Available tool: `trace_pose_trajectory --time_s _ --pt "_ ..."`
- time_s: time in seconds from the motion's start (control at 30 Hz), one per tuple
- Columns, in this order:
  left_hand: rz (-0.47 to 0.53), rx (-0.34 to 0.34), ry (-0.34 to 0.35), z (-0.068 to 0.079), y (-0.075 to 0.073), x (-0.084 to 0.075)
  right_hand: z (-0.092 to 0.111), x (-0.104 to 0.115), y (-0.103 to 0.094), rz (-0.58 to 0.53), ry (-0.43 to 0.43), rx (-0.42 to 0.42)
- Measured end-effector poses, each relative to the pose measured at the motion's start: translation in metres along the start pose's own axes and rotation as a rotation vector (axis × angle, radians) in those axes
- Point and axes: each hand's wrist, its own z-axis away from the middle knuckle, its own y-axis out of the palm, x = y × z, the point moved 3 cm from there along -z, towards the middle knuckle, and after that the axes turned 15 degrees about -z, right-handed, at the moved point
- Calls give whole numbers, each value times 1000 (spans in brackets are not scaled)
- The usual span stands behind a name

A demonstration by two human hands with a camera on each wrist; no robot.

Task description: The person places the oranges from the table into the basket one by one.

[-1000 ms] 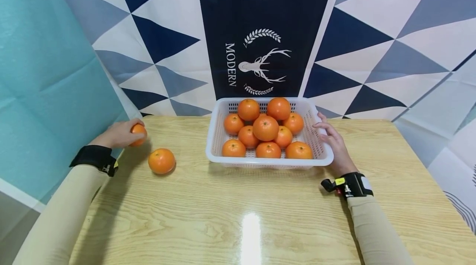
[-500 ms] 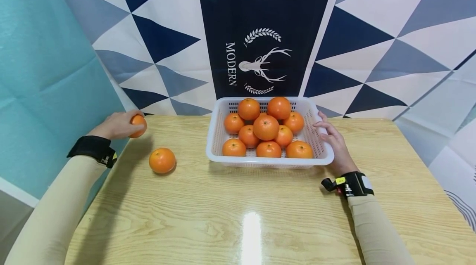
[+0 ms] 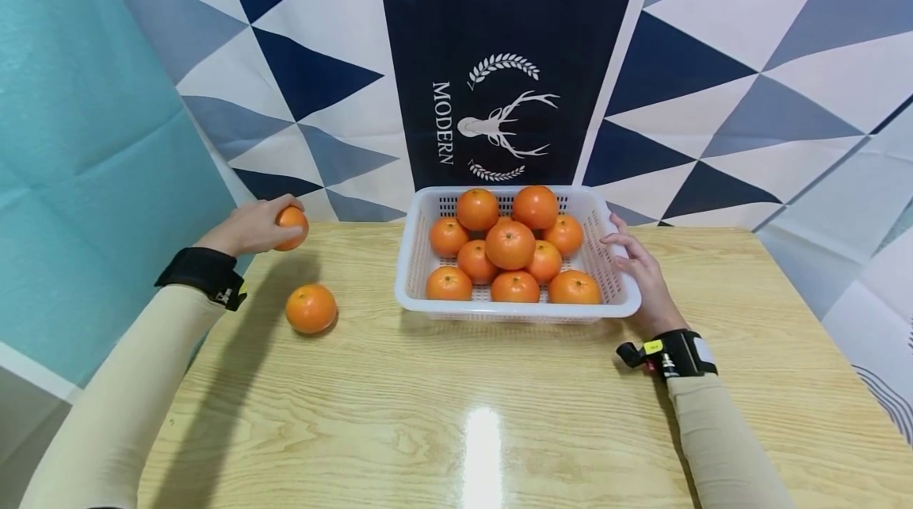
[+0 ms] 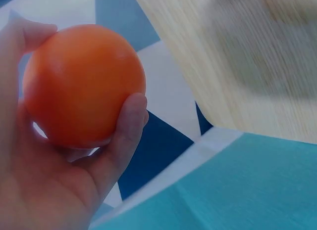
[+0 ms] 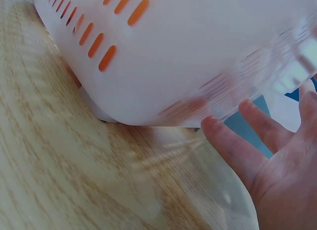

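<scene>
My left hand (image 3: 251, 227) grips an orange (image 3: 293, 228) above the table's far left part. In the left wrist view, curled fingers and thumb hold this orange (image 4: 85, 86) from opposite sides. Another orange (image 3: 311, 308) lies on the table, nearer than the held one. At the far middle stands a white plastic basket (image 3: 499, 309) with several oranges (image 3: 509, 245) piled inside. The right hand (image 3: 645, 283) holds the basket's right end, with digits over the rim. In the right wrist view, two fingers (image 5: 233, 143) touch the slotted outer wall of the basket (image 5: 163, 62).
The wooden table (image 3: 399, 414) spreads under everything. A patterned cloth (image 3: 321, 73) hangs behind the basket, and a teal cloth (image 3: 93, 144) rises along the left edge. Bare wood lies between the loose orange and the basket.
The left hand, with the orange in its grip, has risen from near the table, then moved rightward. The right hand, basket and loose orange have hardly shifted.
</scene>
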Motion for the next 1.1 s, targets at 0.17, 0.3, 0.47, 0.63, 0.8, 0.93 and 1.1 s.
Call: trace_pose_trajectory --time_s 0.17,0.3,0.47,0.63,0.8,0.93,1.1 --pt "7 -29 28 -5 -5 -14 0 1 0 21 2 -12" --pt "20 -40 52 -9 -8 -28 0 2 0 23 5 -16" --pt "8 -64 91 -17 -11 -46 2 4 3 24 20 -30" --pt "-46 -73 133 -23 -12 -66 4 5 5 18 24 -33" --pt "-67 -85 147 -26 -12 -83 3 5 4 17 17 -27" --pt "-46 -100 176 -27 -11 -96 2 4 3 31 17 -25" --pt "-26 -93 219 -27 -13 -110 1 3 3 44 11 -19"
